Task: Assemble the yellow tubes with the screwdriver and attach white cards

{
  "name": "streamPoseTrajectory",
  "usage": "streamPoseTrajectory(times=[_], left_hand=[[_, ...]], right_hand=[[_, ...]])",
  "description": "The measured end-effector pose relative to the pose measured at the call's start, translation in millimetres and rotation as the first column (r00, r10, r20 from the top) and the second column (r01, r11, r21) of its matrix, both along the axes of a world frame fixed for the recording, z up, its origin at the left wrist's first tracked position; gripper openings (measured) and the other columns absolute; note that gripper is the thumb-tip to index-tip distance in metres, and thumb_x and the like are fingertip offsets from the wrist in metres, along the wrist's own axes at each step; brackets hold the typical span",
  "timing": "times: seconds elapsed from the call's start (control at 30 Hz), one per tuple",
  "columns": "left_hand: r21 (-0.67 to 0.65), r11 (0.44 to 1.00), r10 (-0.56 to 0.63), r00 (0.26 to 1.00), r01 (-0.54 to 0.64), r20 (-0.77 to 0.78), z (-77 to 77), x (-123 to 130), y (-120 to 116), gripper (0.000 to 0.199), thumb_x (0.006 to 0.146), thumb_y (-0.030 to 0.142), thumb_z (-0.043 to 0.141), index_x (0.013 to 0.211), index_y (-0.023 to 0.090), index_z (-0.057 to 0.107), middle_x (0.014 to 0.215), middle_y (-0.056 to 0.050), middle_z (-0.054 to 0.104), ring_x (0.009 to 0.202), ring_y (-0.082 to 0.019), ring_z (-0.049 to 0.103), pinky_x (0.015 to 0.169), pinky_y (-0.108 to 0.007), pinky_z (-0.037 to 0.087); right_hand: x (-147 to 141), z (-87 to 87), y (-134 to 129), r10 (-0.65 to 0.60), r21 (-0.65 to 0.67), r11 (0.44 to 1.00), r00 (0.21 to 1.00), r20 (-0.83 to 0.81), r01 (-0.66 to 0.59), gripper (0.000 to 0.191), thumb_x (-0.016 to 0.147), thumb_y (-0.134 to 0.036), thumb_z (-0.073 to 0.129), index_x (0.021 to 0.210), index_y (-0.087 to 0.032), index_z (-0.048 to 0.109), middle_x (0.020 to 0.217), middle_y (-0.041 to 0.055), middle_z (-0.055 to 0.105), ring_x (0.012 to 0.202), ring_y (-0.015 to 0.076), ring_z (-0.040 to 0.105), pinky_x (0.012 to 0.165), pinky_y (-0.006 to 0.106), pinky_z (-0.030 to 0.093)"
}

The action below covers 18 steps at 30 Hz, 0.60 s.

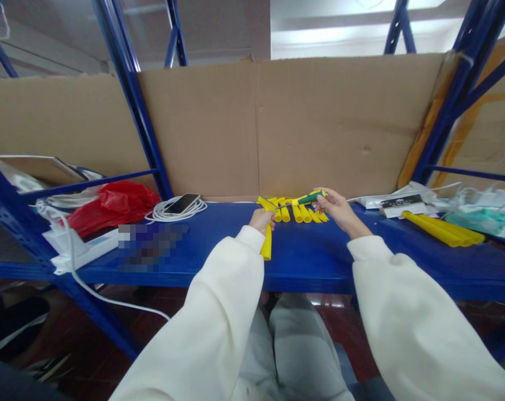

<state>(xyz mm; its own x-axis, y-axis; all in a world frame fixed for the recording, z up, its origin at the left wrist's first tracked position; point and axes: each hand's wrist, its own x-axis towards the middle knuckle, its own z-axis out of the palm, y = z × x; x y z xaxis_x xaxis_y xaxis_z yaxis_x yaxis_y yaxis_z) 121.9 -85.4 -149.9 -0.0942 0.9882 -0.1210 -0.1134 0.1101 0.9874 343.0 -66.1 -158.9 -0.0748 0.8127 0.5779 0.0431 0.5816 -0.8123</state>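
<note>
My left hand [261,220] is closed around a yellow plastic tube [267,248], whose wider end points down toward me. In my right hand [335,206] is a screwdriver with a green and yellow handle [310,197], gripped by the fingers at the handle's end. Its thin metal shaft runs left to the top of the tube by my left hand; whether the tip touches the tube I cannot tell. Behind and between my hands, several yellow cone-shaped pieces [297,214] lie in a row on the blue shelf [306,256].
A phone [183,204] rests on a coiled white cable [163,211] at left, near a red plastic bag [116,206] and a white power strip [89,250]. More long yellow tubes [440,229] and a small black-and-white box [403,205] lie at right. A cardboard panel [319,122] stands behind.
</note>
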Motion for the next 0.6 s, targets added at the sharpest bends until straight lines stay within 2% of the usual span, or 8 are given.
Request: streamPoseTrajectory(times=[0.13,0.27,0.4,0.6], left_hand=[[0.014,1.000,0.009,1.000,-0.009,-0.015,-1.5,-2.0,3.3,0.018,0.081,0.003,0.066,0.073,0.016,0.056,0.042,0.010,0.040,0.032,-0.004,0.033,0.039,-0.019,0.027],[0.017,1.000,0.019,0.995,-0.017,-0.096,-0.5,-2.8,3.2,0.016,0.084,0.000,0.056,0.082,0.014,0.061,0.041,0.010,0.040,0.032,-0.007,0.036,0.040,-0.020,0.030],[0.023,0.999,0.025,0.994,-0.022,-0.103,0.7,-2.3,1.3,0.016,0.084,-0.001,0.056,0.084,0.014,0.062,0.040,0.010,0.040,0.032,-0.006,0.036,0.039,-0.020,0.029],[0.032,0.999,0.024,0.996,-0.022,-0.081,0.8,-0.8,-1.1,0.018,0.085,0.000,0.057,0.077,0.016,0.059,0.040,0.010,0.039,0.030,-0.005,0.034,0.037,-0.019,0.028]], right_hand=[[6.5,0.3,0.2,0.023,0.041,0.999,0.996,0.090,-0.027,0.039,0.073,-0.040,0.080,0.107,-0.026,0.066,0.076,-0.0027,0.066,0.062,0.0131,0.062,0.056,0.025,0.048],[8.6,-1.7,4.4,0.005,0.036,0.999,0.994,0.111,-0.009,0.036,0.074,-0.037,0.078,0.105,-0.025,0.066,0.072,-0.0035,0.065,0.056,0.0127,0.061,0.053,0.025,0.048],[5.6,-3.6,8.2,-0.021,-0.023,0.999,0.998,0.067,0.023,0.042,0.070,-0.050,0.081,0.098,-0.024,0.064,0.067,-0.0027,0.069,0.045,0.0117,0.058,0.046,0.025,0.047],[0.5,-2.0,5.7,-0.078,-0.061,0.995,0.996,0.042,0.081,0.060,0.056,-0.074,0.079,0.073,-0.021,0.057,0.052,-0.0007,0.065,0.039,0.0105,0.054,0.039,0.021,0.043]])
